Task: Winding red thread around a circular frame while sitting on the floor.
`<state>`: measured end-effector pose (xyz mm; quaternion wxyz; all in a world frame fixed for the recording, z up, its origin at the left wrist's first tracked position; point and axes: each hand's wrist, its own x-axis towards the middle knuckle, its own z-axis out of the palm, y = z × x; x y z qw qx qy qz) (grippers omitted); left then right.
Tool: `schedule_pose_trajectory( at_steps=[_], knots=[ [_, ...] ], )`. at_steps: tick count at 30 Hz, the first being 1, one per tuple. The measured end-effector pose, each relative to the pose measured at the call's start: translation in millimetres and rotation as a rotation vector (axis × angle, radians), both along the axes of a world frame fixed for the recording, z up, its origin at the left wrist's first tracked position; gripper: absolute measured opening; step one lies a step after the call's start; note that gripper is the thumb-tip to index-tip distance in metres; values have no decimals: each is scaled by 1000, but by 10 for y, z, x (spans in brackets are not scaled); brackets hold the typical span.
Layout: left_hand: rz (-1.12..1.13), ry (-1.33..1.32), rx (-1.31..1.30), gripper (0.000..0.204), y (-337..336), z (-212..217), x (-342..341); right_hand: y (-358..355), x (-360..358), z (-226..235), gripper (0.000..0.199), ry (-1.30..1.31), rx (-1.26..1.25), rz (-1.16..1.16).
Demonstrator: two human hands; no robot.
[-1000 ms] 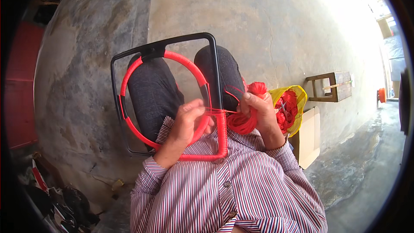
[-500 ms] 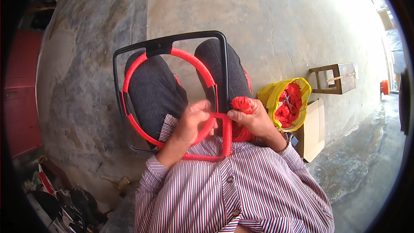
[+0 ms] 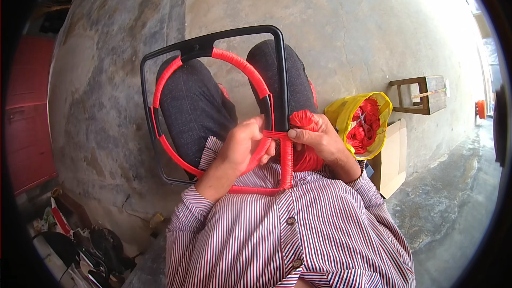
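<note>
A black rectangular frame (image 3: pixel 234 33) with a round ring inside rests across my lap, tilted up toward my knees. Red cord is wound tightly over much of the ring (image 3: pixel 242 64) and over the frame's near right side (image 3: pixel 286 165). My left hand (image 3: pixel 237 146) is closed around the red-wrapped ring at its lower right. At the frame's right side, my right hand (image 3: pixel 322 141) grips a bundle of red cord (image 3: pixel 304 120), its thumb against the frame. Several red strands (image 3: pixel 276 134) span between ring and frame there. The left fingertips are partly hidden.
A yellow bag (image 3: pixel 341 117) filled with red cord and what look like scissors stands to my right. Beside it are a cardboard piece (image 3: pixel 393 154) and a small wooden stool (image 3: pixel 429 95). Assorted clutter (image 3: pixel 80 250) lies at lower left, near a red cabinet (image 3: pixel 32 112).
The frame's far edge has risen slightly in view. My left fingers have curled in closer on the ring, while my right hand keeps its hold beside the frame.
</note>
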<state>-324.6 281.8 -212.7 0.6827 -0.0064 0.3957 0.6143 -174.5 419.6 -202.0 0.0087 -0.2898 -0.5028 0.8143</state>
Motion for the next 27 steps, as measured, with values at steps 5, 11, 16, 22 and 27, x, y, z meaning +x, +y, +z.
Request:
schedule_pose_trajectory(
  at_steps=[5,11,16,22,27],
  knots=[
    [-33,278,-66,27,10,59,57,-39,-1,3,16,38,10,16],
    [15,329,-79,27,-13,44,93,-121,-48,3,13,61,7,-34],
    [8,321,-67,29,-19,8,84,-123,-28,-67,13,73,8,-38],
    [-49,458,-97,30,13,71,89,-132,-64,-22,14,67,13,-75],
    [-76,587,-117,29,-5,23,106,-164,-70,-115,13,61,57,-118]
  ],
)
